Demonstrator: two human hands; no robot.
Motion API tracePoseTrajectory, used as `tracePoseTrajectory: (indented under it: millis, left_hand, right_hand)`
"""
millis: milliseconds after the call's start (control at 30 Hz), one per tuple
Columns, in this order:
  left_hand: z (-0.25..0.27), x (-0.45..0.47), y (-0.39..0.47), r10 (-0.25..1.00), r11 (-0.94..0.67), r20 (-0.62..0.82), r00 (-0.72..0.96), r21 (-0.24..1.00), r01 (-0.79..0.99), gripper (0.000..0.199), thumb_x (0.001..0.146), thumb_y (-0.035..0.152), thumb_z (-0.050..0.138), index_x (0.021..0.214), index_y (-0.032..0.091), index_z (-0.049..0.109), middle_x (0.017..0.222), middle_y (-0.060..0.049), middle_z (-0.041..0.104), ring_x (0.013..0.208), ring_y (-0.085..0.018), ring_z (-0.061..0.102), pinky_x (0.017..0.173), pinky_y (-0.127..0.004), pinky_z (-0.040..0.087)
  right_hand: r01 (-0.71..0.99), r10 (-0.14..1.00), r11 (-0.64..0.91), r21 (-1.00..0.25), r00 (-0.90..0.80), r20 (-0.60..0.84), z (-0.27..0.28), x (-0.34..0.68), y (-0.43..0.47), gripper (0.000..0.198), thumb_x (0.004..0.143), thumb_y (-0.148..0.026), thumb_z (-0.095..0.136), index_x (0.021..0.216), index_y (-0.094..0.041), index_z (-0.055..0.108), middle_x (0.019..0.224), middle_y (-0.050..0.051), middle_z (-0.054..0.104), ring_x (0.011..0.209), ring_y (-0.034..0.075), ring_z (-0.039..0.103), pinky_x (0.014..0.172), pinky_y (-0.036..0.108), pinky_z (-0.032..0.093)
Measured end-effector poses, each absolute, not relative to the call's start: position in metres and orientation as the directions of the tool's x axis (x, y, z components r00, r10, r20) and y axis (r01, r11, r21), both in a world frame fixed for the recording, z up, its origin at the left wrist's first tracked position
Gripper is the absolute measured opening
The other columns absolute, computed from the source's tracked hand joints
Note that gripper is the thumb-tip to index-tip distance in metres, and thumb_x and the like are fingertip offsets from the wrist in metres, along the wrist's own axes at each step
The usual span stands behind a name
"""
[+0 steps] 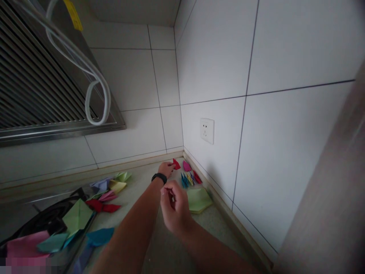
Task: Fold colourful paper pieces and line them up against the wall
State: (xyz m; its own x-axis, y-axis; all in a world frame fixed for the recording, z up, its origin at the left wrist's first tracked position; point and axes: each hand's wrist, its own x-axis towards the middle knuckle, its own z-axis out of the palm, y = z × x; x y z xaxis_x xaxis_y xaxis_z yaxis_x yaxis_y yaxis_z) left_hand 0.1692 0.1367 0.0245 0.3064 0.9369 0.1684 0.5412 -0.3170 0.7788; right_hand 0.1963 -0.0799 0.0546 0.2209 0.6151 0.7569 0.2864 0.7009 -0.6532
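Note:
At the far corner of the counter, my left hand [167, 169], with a black band on its wrist, pinches a red folded paper piece [176, 164]. A magenta folded paper [186, 166] lies just to the right of it. Nearer me stands a row of small folded papers [188, 179] in blue, yellow, purple and red. My right hand [174, 207] is raised in the foreground with its fingers curled in, and nothing shows in them. Beyond it, a stack of light green paper sheets [199, 199] lies by the wall, partly hidden by this hand.
Folded papers of several colours, among them a red one [102, 206] and a green one [78, 217], lie over a black gas stove [42, 217] at left. A metal range hood [57, 131] with a hanging white cable [107, 99] juts out above. The tiled right wall carries a socket [207, 130].

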Motion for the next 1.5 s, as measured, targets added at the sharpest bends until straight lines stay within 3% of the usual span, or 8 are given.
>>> tracePoseTrajectory:
  millis: [167,400,600,900,1300,1500]
  left_hand:
    - [0.017,0.166,0.144,0.920,-0.381,0.212,0.330,0.680,0.626,0.029,0.082,0.037,0.059,0.095,0.016,0.074,0.075,-0.007,0.072,0.077,-0.021,0.066,0.067,-0.027,0.046]
    - [0.012,0.161,0.143,0.854,-0.519,0.308,0.419,0.546,0.657,0.029,0.082,0.033,0.060,0.104,0.018,0.071,0.099,-0.009,0.072,0.091,-0.022,0.064,0.081,-0.029,0.046]
    - [0.013,0.154,0.129,0.762,-0.647,0.342,0.551,0.443,0.621,0.020,0.082,0.025,0.058,0.095,0.018,0.072,0.098,-0.005,0.071,0.082,-0.019,0.062,0.078,-0.026,0.046]
    - [0.007,0.158,0.131,0.648,-0.761,0.361,0.671,0.352,0.545,0.028,0.089,0.025,0.048,0.108,0.019,0.068,0.113,-0.007,0.068,0.105,-0.022,0.059,0.096,-0.030,0.040]
    - [0.005,0.164,0.135,0.688,-0.721,0.324,0.649,0.412,0.558,0.029,0.087,0.034,0.054,0.110,0.023,0.068,0.119,-0.006,0.066,0.112,-0.022,0.057,0.102,-0.032,0.038]
    - [0.015,0.159,0.136,0.782,-0.623,0.406,0.473,0.521,0.583,0.035,0.094,0.035,0.039,0.107,0.017,0.066,0.111,-0.009,0.068,0.103,-0.021,0.061,0.091,-0.030,0.046]
  right_hand:
    - [0.345,0.614,0.704,-0.621,0.144,0.776,0.057,0.196,-0.084,0.007,0.086,-0.018,0.049,0.079,-0.020,0.049,0.060,-0.004,0.047,0.049,0.009,0.043,0.047,0.021,0.032]
    - [0.378,0.604,0.728,-0.572,0.043,0.796,0.058,0.201,-0.084,0.006,0.084,-0.016,0.048,0.080,-0.021,0.048,0.060,-0.005,0.044,0.047,0.008,0.042,0.046,0.021,0.031]
    - [0.436,0.608,0.723,-0.536,-0.035,0.793,0.059,0.205,-0.083,0.007,0.081,-0.015,0.049,0.078,-0.021,0.046,0.057,-0.005,0.045,0.047,0.009,0.043,0.048,0.021,0.031]
    - [0.480,0.611,0.726,-0.492,-0.123,0.782,0.056,0.204,-0.080,0.012,0.076,-0.010,0.049,0.080,-0.021,0.047,0.061,-0.005,0.050,0.050,0.009,0.045,0.052,0.021,0.034]
    - [0.513,0.594,0.736,-0.442,-0.175,0.785,0.060,0.204,-0.080,0.007,0.079,-0.014,0.050,0.079,-0.020,0.050,0.063,-0.003,0.054,0.053,0.010,0.049,0.054,0.021,0.036]
    - [0.562,0.596,0.711,-0.423,-0.163,0.786,0.054,0.205,-0.077,0.008,0.078,-0.014,0.051,0.081,-0.021,0.051,0.065,-0.003,0.056,0.054,0.010,0.050,0.057,0.023,0.037]
